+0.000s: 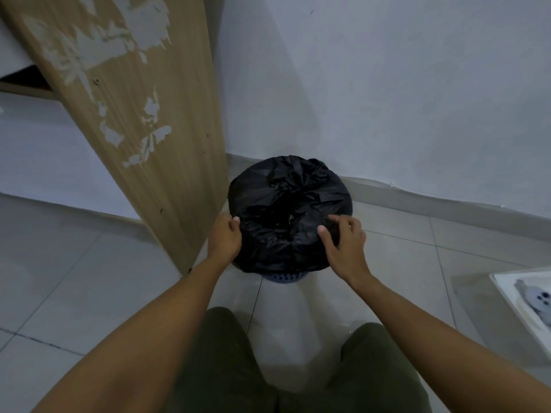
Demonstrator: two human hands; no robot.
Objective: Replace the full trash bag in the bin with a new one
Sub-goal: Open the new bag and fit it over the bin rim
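Observation:
A black trash bag (pixel 286 204) is stretched over the rim of a small blue perforated bin (pixel 284 278) on the tiled floor by the wall. Only the bin's lower front edge shows under the bag. My left hand (pixel 224 238) grips the bag's folded edge at the bin's left rim, fingers curled round it. My right hand (pixel 346 242) is at the near right rim, fingers bent and spread, with its fingertips on the plastic. Whether it pinches the bag I cannot tell.
A wooden panel (pixel 143 114) with peeling patches leans just left of the bin. A white wall (pixel 387 84) and skirting run behind it. A white tray (pixel 524 305) with a grey object lies on the floor at the right. My knees are below.

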